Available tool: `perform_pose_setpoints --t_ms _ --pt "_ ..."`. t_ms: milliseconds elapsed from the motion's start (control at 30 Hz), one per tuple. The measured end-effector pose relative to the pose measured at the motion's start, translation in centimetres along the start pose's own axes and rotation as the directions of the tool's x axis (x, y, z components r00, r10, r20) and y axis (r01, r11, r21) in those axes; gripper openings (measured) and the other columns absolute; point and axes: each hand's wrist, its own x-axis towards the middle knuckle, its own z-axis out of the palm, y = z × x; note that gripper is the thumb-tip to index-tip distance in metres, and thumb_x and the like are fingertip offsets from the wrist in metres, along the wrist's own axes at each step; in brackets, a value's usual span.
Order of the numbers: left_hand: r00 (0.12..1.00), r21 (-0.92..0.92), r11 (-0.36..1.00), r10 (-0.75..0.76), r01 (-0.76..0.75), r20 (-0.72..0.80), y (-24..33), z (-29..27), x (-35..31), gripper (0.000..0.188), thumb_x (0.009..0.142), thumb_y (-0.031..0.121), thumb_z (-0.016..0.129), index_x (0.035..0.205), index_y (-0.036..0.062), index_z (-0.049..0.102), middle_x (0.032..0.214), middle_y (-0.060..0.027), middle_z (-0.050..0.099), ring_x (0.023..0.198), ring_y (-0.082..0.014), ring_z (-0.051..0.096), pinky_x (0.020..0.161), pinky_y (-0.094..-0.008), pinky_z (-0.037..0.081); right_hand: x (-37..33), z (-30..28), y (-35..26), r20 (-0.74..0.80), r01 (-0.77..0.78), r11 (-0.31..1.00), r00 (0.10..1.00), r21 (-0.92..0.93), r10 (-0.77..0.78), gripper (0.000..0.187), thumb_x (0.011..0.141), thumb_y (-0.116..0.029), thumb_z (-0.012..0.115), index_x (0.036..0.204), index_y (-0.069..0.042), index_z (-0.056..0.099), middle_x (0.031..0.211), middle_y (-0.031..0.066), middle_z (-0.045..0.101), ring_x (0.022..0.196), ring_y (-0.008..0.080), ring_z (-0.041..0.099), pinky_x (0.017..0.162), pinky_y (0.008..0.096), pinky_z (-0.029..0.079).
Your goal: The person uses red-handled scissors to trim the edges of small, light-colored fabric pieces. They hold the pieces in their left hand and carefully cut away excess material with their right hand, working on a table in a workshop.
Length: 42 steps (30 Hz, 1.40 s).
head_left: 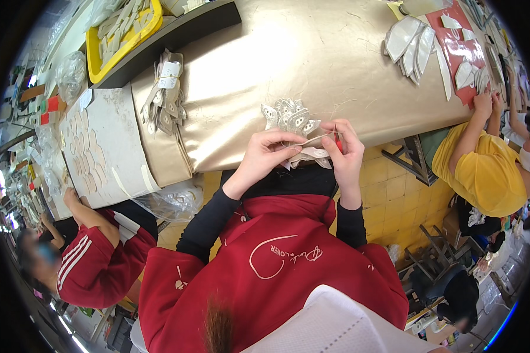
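Observation:
Close in front of me, my left hand (265,154) pinches a thin pale piece (313,140), seen nearly edge-on, between thumb and fingers. My right hand (347,154) is closed at the other end of that piece, with a small red tool (338,141) partly hidden among its fingers. A bunch of pale shaped pieces with holes and stitched edges (292,115) lies on the table just beyond my fingers. Below my hands, more pale pieces (310,155) rest at the table's edge, over my lap.
A gold-covered table (229,112) spans the front. To the left are a banded bundle of pieces (164,97), a yellow tray (92,56) and a grey board (115,117). White pieces (411,46) lie at the right. Co-workers sit on both sides, one in yellow (483,170).

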Motion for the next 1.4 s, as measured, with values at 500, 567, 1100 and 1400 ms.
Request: perform_pose_setpoints --t_ms 500,567,1100,1400 --pt "0.997 -0.126 0.991 0.056 -0.049 0.053 -0.4 0.1 0.5 0.026 0.085 0.005 0.076 0.106 0.0015 0.062 0.093 -0.0014 0.061 0.074 -0.0063 0.061 0.058 -0.02 0.05 0.3 0.1 -1.2 0.064 0.055 0.984 0.997 -0.169 -0.045 0.034 0.089 -0.009 0.065 0.122 -0.003 0.066 0.081 0.0046 0.059 0.069 0.01 0.057 0.058 0.0238 0.044" --pt "0.997 -0.174 0.983 0.064 -0.055 0.045 -0.1 0.3 0.5 0.042 0.084 0.002 0.076 0.119 0.0034 0.053 0.094 -0.0021 0.062 0.076 -0.0065 0.061 0.059 -0.0205 0.05 0.4 0.1 -1.5 0.097 0.113 0.932 0.992 -0.345 -0.085 0.037 0.085 -0.008 0.068 0.123 -0.008 0.068 0.081 0.0053 0.059 0.066 0.0134 0.059 0.06 0.026 0.047" --pt "0.999 -0.102 0.994 0.039 -0.035 0.031 0.3 0.7 0.5 0.064 0.081 0.0 0.077 0.135 0.0059 0.043 0.08 0.0038 0.048 0.084 -0.0068 0.062 0.067 -0.0224 0.05 0.8 0.2 -1.2 0.248 0.369 0.67 0.929 -0.644 -0.273 0.038 0.077 -0.007 0.072 0.113 -0.018 0.074 0.075 0.0016 0.061 0.057 0.0184 0.059 0.052 0.0317 0.046" --pt "0.999 0.018 0.998 0.052 -0.052 0.008 -0.4 0.4 0.5 0.068 0.076 0.006 0.083 0.134 0.0084 0.046 0.075 0.0071 0.034 0.065 -0.0024 0.034 0.057 -0.0199 0.032 0.6 0.5 -0.8 0.274 0.421 0.606 0.906 -0.675 -0.324 0.039 0.072 -0.003 0.069 0.108 -0.017 0.075 0.075 0.0025 0.062 0.058 0.0189 0.06 0.052 0.0318 0.048"
